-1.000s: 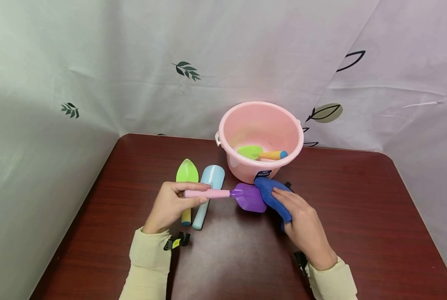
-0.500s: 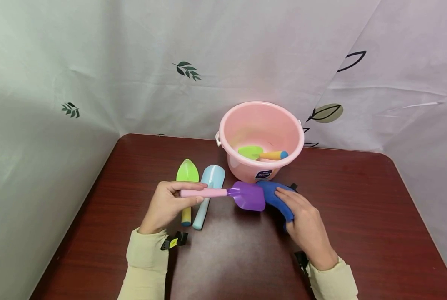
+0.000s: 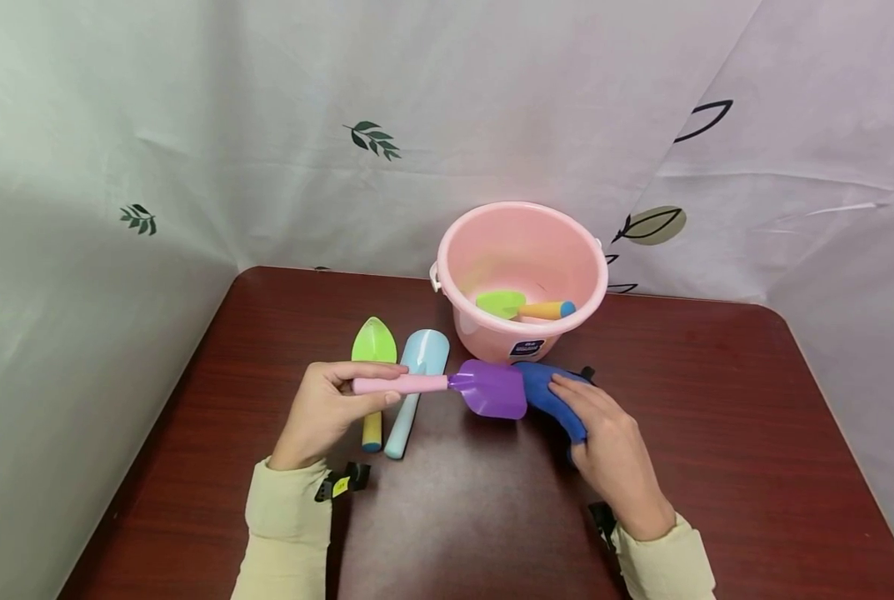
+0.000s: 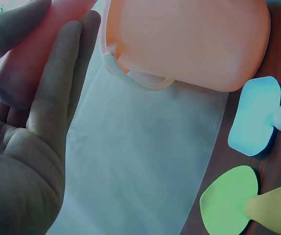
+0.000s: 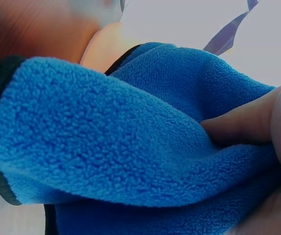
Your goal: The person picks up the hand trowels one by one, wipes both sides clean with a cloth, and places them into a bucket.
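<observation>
A person's left hand (image 3: 322, 412) pinches the pink handle of a purple shovel (image 3: 493, 390) between thumb and fingers, holding it level above the middle of the table (image 3: 716, 433). The right hand (image 3: 613, 450) is clamped on a folded blue cloth (image 3: 547, 392) (plush, with a dark border), right at the shovel's blade tip; whether they touch cannot be told. Toward the table's far edge stands a pink bucket (image 3: 480, 337), a green-bladed trowel (image 3: 501, 304) inside. Nearer the left edge, a green trowel (image 3: 375, 340) and a light-blue scoop (image 3: 427, 352) lie side by side beneath the handle.
</observation>
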`<state>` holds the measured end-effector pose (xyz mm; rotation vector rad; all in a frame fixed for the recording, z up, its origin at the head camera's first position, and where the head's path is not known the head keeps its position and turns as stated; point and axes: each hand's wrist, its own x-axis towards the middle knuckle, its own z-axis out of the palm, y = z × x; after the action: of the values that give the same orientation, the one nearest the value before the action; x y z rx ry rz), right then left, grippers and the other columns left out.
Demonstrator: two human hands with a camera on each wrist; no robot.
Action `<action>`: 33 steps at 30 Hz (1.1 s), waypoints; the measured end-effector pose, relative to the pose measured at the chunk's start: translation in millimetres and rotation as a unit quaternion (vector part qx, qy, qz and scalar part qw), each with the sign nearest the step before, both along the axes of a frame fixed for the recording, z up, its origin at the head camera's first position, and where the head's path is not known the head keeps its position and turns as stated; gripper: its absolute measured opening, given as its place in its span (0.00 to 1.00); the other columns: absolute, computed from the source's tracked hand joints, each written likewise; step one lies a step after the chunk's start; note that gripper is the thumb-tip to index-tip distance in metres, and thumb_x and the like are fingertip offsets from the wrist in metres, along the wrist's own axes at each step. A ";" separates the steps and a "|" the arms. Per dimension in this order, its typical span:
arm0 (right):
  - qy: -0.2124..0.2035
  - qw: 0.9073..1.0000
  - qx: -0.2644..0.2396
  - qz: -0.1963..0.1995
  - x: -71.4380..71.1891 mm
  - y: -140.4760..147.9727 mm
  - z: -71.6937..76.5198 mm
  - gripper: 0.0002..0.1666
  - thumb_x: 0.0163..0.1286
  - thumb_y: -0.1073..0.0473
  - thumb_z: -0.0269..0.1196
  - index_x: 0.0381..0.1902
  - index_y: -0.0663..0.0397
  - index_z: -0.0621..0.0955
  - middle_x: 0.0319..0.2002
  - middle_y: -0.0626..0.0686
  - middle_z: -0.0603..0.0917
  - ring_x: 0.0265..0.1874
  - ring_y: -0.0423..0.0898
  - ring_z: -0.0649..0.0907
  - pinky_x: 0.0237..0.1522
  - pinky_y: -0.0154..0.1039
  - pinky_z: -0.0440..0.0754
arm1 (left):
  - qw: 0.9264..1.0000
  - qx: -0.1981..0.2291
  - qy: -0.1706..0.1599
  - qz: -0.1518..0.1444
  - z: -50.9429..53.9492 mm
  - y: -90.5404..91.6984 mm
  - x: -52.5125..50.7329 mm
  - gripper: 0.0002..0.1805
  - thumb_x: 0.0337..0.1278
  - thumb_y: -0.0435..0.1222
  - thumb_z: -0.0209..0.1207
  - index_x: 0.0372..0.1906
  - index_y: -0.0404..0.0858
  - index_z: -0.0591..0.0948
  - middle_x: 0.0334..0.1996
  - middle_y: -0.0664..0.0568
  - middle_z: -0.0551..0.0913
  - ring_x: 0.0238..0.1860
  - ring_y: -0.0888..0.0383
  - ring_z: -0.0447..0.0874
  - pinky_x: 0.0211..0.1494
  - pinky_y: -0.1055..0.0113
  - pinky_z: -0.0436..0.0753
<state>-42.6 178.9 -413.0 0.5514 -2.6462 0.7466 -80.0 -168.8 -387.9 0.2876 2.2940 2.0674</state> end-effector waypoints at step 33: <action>-0.007 1.000 -0.002 0.001 0.7 -2.5 -0.8 0.43 0.40 0.85 0.55 0.58 0.62 0.83 0.60 0.57 0.82 0.61 0.56 0.79 0.55 0.57 0.80 | 0.997 0.018 0.068 -0.029 60.6 -11.0 -23.5 0.14 0.47 0.25 0.75 0.43 0.31 0.89 0.41 0.42 0.89 0.43 0.47 0.87 0.38 0.67 0.86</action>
<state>-41.9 176.4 -413.8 0.5502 -2.6566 0.7582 -103.5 -179.8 -327.3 0.5074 2.2928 2.1250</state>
